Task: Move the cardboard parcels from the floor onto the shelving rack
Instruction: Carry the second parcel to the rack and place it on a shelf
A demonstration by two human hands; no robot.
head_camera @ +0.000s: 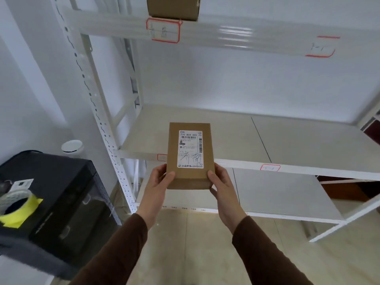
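Observation:
A small flat cardboard parcel (190, 177) with a white shipping label on top is held level in front of me, over the front edge of the middle shelf (298, 140) of the white shelving rack (98, 112). My left hand (158, 182) grips its near left corner, thumb on top. Gripping the near right corner is my right hand (222, 186). Both wear brown sleeves. A second cardboard parcel (173, 7) stands on the top shelf, partly cut off by the frame's upper edge.
A lower shelf (277, 194) lies beneath the middle one. Left of the rack stands a black case (61, 192) with a tape roll and yellow notes (18, 208) on it, and a white lidded bin (72, 147) behind. Red-bordered labels mark the shelf edges.

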